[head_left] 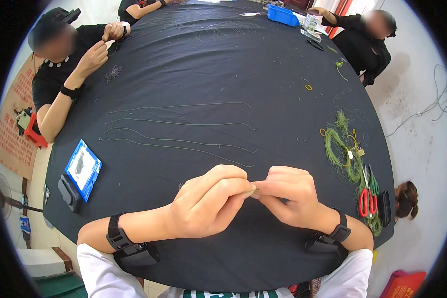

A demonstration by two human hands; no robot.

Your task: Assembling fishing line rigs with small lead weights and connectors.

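Over the near middle of the black-covered table, my left hand (206, 201) and my right hand (290, 196) meet fingertip to fingertip. Both are closed in a pinch. A tiny dark speck shows where the fingertips touch; what they hold is too small to name. Beyond my hands, several thin green cords (184, 123) lie stretched side by side across the cloth, roughly left to right. A small dark bit beside my left hand is partly hidden by it.
At right lie a green cord bundle (335, 149), red-handled scissors (366, 198), green-handled scissors (374, 185) and a black case (385, 208). A blue-white packet (83, 169) and black case (69, 192) sit left, near a dark pile (113, 73). A blue bin (283, 16) stands far off; co-workers sit around.
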